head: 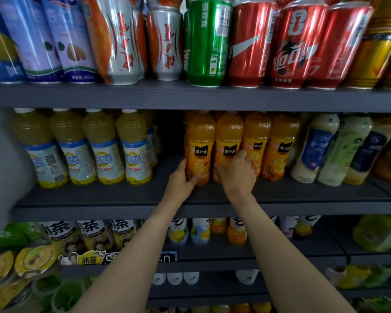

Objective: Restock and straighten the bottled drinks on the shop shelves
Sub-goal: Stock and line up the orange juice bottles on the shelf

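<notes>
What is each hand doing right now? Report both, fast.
Left hand: grips the leftmost orange juice bottle low on its side.
Right hand: curled round the second orange juice bottle, gripping it.

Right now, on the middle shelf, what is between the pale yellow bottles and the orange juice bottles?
In the head view, only a dark empty gap and bare shelf separate the pale yellow bottles from the orange juice bottles.

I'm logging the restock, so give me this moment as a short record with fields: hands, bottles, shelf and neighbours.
left hand: grips first orange bottle low on its left side
right hand: grips second orange bottle
orange row: four bottles upright, labels forward
shelf: middle, bare gap left of the orange row
neighbours: yellow bottles left, pale bottles right
</notes>
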